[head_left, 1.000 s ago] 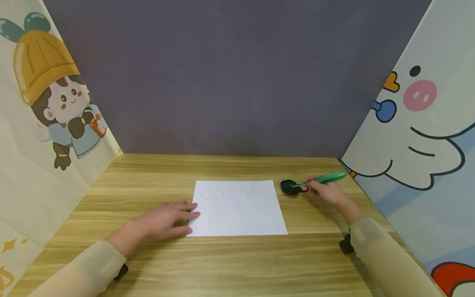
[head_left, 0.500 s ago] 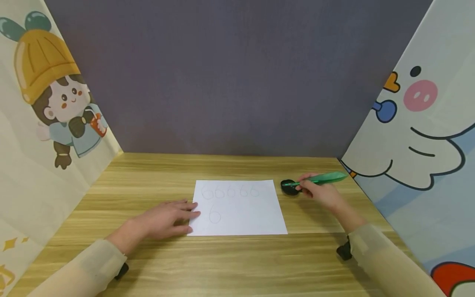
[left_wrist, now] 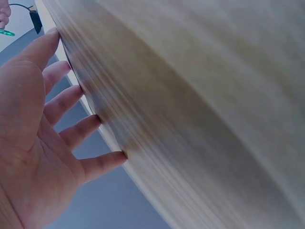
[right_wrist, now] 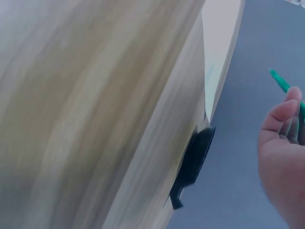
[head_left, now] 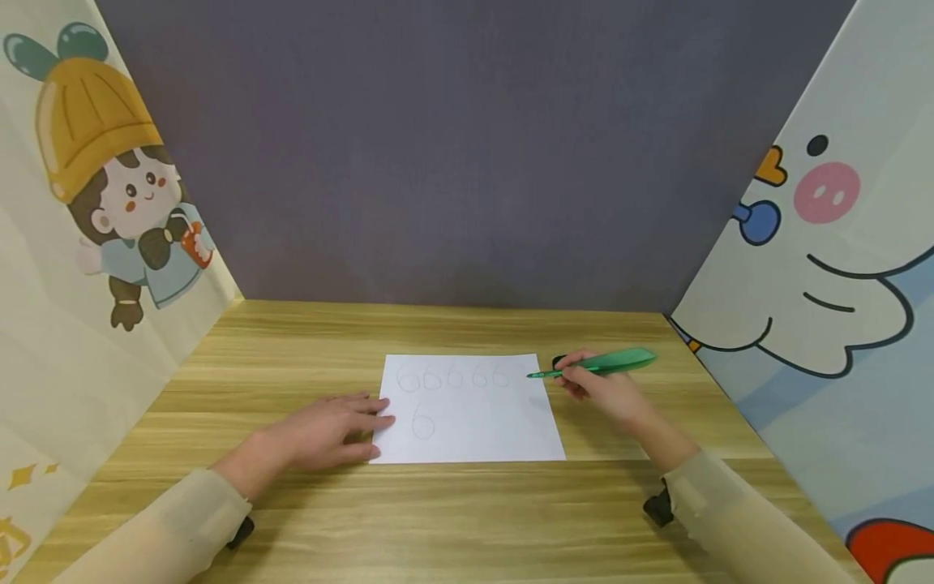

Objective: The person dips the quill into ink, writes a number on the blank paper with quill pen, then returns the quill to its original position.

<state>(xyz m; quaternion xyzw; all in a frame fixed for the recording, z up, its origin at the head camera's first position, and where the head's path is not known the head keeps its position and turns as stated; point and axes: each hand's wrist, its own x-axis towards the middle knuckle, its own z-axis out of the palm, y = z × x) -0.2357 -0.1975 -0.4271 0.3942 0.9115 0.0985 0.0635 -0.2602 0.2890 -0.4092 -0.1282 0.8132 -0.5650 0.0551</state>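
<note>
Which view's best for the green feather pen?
Head view: the green feather pen shows there nearly whole, tip to plume, part covered by the right hand. Right wrist: just the tip end, then a sliver at the frame edge. Left wrist: only a small green piece at the left edge.

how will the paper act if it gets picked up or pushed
The paper looks thin and flat, so it would probably droop if lifted. Pushed, it might slide on the smooth-looking table, though the left hand on its edge could make it buckle.
</note>
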